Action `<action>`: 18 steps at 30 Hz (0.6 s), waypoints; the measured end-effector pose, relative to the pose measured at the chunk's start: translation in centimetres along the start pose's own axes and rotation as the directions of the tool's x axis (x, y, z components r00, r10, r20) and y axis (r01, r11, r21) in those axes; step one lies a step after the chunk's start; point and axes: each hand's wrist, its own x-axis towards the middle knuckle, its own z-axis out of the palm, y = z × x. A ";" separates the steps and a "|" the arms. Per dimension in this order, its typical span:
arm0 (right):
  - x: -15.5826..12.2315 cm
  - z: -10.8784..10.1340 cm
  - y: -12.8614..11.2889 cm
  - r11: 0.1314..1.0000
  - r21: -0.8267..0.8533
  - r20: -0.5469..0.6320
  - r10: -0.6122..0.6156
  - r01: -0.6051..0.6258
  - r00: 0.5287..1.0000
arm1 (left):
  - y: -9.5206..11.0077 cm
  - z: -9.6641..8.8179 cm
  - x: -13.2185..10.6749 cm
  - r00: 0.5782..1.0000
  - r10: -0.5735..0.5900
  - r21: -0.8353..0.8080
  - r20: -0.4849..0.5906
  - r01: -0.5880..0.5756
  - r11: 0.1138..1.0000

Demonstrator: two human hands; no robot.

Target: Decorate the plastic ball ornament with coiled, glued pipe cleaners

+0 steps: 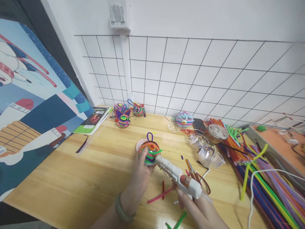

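Note:
My left hand (143,168) is closed around a round ornament (149,151) wrapped in bands of colourful pipe cleaner, with a purple loop on top. One end of a green pipe cleaner sticks out from its right side. In my right hand (190,203) is a white hot glue gun (178,176), its nozzle pointing at the ornament's lower right side. Whether the nozzle touches the ornament I cannot tell. Beneath the glue gun lie red and pink pipe cleaner pieces (159,195). Scissors (196,175) with brown handles rest just right of the gun, partly hidden by it.
Several finished ornaments (123,119) sit at the back left, beside a booklet (95,121). Another striped ball (184,119) stands against the wall. Clear plastic shells (207,156), a tin (216,133) and pipe cleaner bundles (267,187) crowd the right. A white cable (252,190) crosses them.

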 end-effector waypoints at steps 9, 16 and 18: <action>-0.2 0.1 0.4 0.999 0.013 0.008 0.036 -0.036 0.999 | 0.0 0.0 0.1 0.999 -0.030 -0.031 -0.031 0.029 0.999; 0.1 0.0 -0.2 0.999 0.005 -0.020 0.041 -0.041 0.999 | 0.0 0.0 0.1 0.999 -0.026 -0.006 -0.025 0.026 1.000; 0.2 -0.1 -0.4 1.000 0.023 -0.020 0.019 -0.018 1.000 | 0.0 -0.1 0.1 0.999 -0.035 -0.011 -0.007 0.035 0.999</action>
